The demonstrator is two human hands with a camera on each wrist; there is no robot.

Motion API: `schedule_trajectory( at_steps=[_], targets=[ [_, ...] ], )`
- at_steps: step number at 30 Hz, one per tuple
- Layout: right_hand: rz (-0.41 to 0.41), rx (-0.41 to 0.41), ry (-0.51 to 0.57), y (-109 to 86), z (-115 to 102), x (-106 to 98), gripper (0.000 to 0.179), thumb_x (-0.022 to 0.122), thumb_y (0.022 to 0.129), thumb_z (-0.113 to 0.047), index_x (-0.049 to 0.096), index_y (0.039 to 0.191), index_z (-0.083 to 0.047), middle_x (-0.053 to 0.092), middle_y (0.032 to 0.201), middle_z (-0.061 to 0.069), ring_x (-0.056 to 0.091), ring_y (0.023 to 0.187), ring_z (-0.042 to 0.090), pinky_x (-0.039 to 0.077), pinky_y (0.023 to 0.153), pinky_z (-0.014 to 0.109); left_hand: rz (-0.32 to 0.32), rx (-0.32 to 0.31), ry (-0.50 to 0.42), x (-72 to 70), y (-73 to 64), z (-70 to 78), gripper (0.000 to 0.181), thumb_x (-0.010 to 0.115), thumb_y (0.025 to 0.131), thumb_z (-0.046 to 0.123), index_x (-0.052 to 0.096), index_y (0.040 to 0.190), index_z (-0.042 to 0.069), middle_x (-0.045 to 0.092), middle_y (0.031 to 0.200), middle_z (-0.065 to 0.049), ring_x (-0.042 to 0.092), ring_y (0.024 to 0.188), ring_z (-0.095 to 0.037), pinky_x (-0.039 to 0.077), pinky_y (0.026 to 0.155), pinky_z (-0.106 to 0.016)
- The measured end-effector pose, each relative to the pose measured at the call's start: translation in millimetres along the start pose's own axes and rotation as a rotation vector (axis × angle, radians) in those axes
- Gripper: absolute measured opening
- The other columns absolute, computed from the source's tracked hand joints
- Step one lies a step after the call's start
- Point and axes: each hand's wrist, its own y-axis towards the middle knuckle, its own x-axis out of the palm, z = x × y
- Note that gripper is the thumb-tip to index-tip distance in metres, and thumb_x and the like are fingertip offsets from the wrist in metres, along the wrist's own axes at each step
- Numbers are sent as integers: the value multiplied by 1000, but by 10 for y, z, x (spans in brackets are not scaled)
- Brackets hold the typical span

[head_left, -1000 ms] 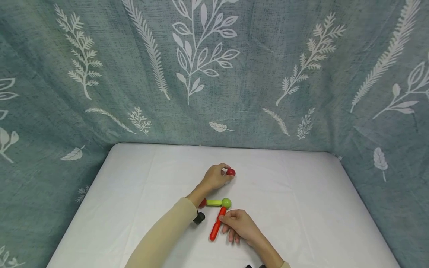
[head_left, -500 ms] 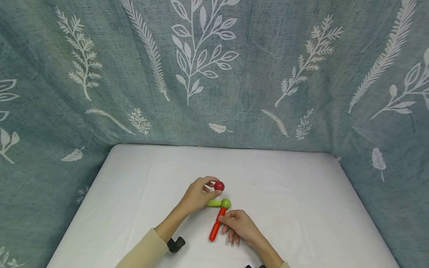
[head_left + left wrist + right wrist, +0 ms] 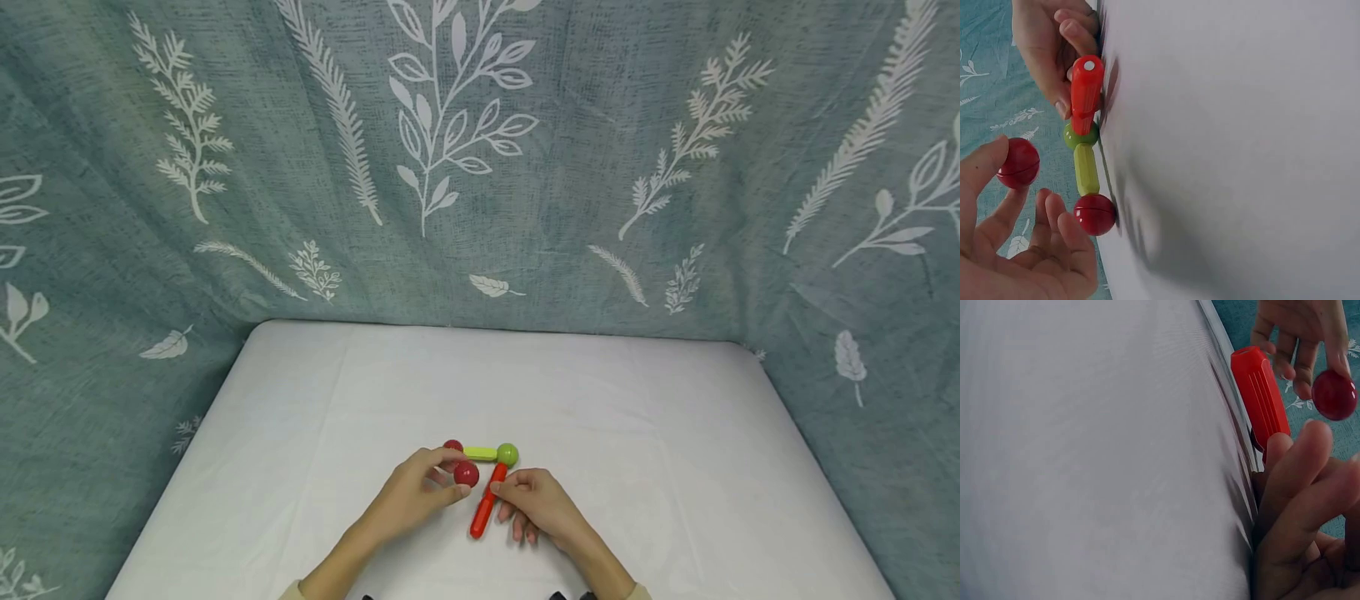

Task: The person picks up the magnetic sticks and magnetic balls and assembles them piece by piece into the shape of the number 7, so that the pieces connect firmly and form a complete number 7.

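Note:
Between thumb and fingers, my left hand [image 3: 416, 493] pinches a glossy red ball [image 3: 467, 474], held above the table as the left wrist view shows. My right hand [image 3: 542, 504] pinches a red rod [image 3: 479, 518] near its upper part. The far end of this rod meets a green ball [image 3: 507, 454]. From that ball a yellow-green rod [image 3: 1087, 170] runs left to a second red ball [image 3: 1095, 215], which rests on the table. In the right wrist view the rod's grooved near end [image 3: 1260, 394] points away from my curled fingers.
A white-covered table [image 3: 600, 433] lies under everything, its far edge against a green leaf-print curtain [image 3: 555, 167]. Small black pieces [image 3: 557, 596] show at the bottom edge of the head view, near the right wrist.
My left hand has brought the red ball from the far side of the table back toward me and left, beside the joined pieces. The right hand and red rod have stayed put.

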Motion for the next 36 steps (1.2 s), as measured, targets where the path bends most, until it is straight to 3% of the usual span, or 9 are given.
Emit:
schedule_trajectory(
  at_steps=[5,11,18,29,36],
  targets=[
    [1,5,-2,-3,5,5,34,67,97,-32,66,93,2,68,70,12,54,40,9,40,36,20,-60,-6,1,14,-132,-59,43,73,91,43,66,127,20,61,109,5,60,98,-20,51,79,-35],
    [7,9,-4,-9,9,-2,34,67,97,-31,66,93,2,68,70,12,54,40,9,40,36,20,-141,-29,23,21,-230,-142,37,73,91,44,68,123,27,60,106,10,57,97,-15,48,80,-32],
    [8,-4,-6,-15,-4,-10,32,67,98,-31,67,94,1,68,70,12,54,40,8,40,35,20,-247,26,58,29,-283,-178,31,74,90,43,68,117,30,59,104,15,56,98,-10,46,88,-32],
    [22,2,-3,-37,-41,-11,34,67,97,-31,65,93,3,67,70,12,53,40,9,40,36,21,-314,41,95,-5,-281,-166,30,75,89,44,69,115,31,58,104,17,55,101,-7,46,90,-33],
    [52,7,1,5,-50,32,35,66,98,-32,65,93,3,65,67,7,51,39,9,37,34,20,-305,36,120,-6,-279,-192,30,76,87,43,69,114,30,58,102,16,54,98,-6,46,88,-32]
  ],
)
